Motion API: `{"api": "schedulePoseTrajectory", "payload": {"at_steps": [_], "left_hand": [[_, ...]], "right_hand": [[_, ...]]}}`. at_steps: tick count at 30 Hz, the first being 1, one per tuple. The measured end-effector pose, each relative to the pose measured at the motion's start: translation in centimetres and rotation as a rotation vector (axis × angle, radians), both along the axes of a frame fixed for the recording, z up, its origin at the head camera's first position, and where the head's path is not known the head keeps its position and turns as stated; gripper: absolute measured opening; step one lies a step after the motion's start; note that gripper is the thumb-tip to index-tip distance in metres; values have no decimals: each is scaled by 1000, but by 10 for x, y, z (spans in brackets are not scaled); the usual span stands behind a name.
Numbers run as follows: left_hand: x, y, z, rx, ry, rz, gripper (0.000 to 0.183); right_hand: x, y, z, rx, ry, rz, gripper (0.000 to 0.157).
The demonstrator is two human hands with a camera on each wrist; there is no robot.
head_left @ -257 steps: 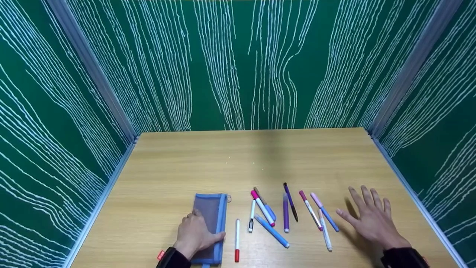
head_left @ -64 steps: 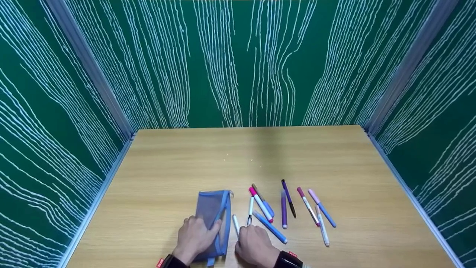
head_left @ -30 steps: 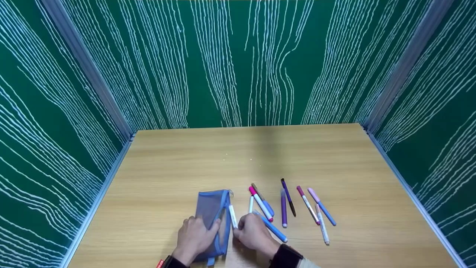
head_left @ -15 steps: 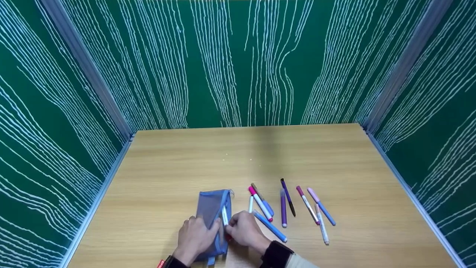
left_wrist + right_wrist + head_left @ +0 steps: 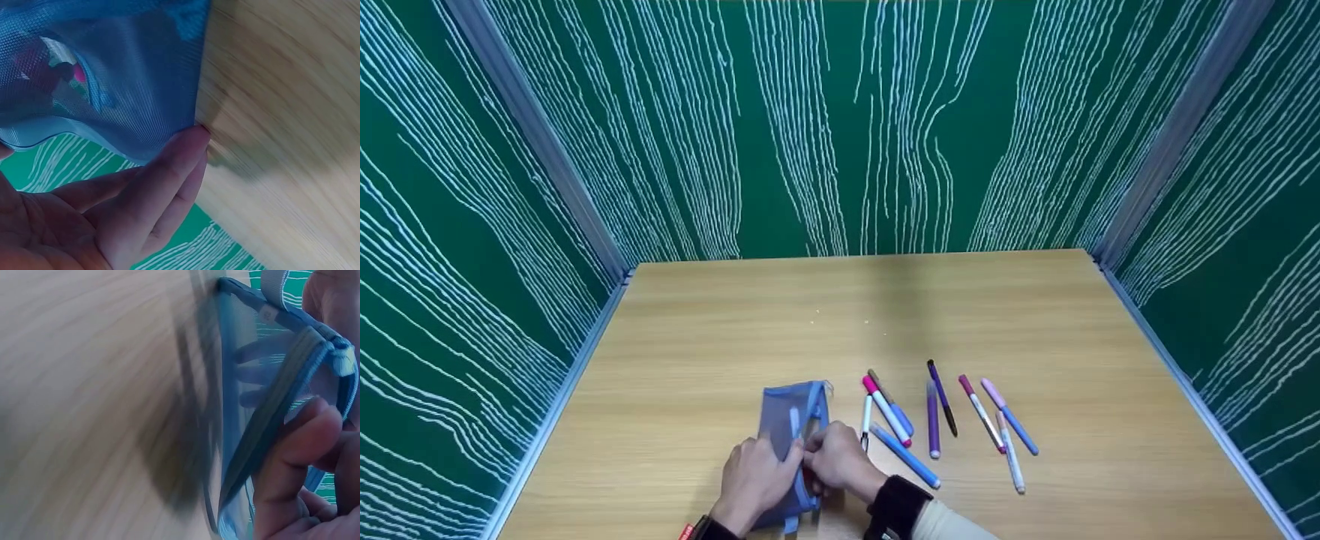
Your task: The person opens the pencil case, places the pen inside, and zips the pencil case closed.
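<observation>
A blue mesh pencil case (image 5: pixel 777 409) lies on the table with its zipped side open towards the right. My left hand (image 5: pixel 756 478) grips it, thumb along the edge of the opening; in the left wrist view its fingers (image 5: pixel 163 185) reach under a corner of the mesh. My right hand (image 5: pixel 840 459) has its fingertips inside the opening. Through the mesh shows the pale end of a white felt-tip pen (image 5: pixel 795 422), the rest hidden by my hands. In the right wrist view my curled fingers (image 5: pixel 304 444) sit beside the zip edge (image 5: pixel 281 402); the pen is hidden there.
Right of the case lie several pens: a light-blue marker (image 5: pixel 906 456), a slim white one (image 5: pixel 866 416), a pink-capped one (image 5: pixel 886 411), a purple one (image 5: pixel 933 420) and others farther right. Green walls with white lines (image 5: pixel 795 150) surround the wooden table (image 5: pixel 720 322).
My right hand has moved left from the table to the pencil case, bringing the white red-capped felt-tip pen into its opening. The left hand keeps its hold on the case.
</observation>
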State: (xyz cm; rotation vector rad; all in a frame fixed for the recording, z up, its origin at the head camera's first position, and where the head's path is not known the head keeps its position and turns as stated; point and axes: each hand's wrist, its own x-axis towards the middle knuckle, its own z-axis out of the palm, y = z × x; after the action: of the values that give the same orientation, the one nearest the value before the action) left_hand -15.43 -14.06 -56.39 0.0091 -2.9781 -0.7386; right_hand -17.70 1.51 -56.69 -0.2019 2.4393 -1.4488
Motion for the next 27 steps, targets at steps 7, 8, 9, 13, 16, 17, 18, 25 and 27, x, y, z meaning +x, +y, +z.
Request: {"api": "schedulePoseTrajectory", "payload": {"at_steps": [7, 8, 9, 13, 16, 17, 18, 25, 27], "left_hand": [[1, -2, 0, 34, 11, -14, 56], [1, -2, 0, 36, 13, -16, 56], [0, -2, 0, 37, 18, -17, 55], [0, -3, 1, 45, 24, -32, 50], [0, -3, 1, 60, 21, -45, 48], [0, -3, 1, 62, 18, -48, 48], [0, -4, 1, 64, 18, -50, 47], [-1, -5, -1, 53, 13, -45, 46], [-1, -5, -1, 46, 18, -42, 47]], "right_hand": [[-2, -10, -4, -57, -37, -1, 30], [-2, -11, -5, -56, -28, -2, 29], [-2, -11, -5, -61, -28, -1, 27], [-3, -11, -6, -60, -2, 19, 21], [-3, -9, -7, -69, 4, 37, 16], [-3, -8, -7, -73, -4, 39, 16], [-3, -7, -7, -77, -3, 41, 17], [-4, -3, -4, -132, -46, 30, 13], [-4, 0, -3, -147, -32, 37, 10]]}}
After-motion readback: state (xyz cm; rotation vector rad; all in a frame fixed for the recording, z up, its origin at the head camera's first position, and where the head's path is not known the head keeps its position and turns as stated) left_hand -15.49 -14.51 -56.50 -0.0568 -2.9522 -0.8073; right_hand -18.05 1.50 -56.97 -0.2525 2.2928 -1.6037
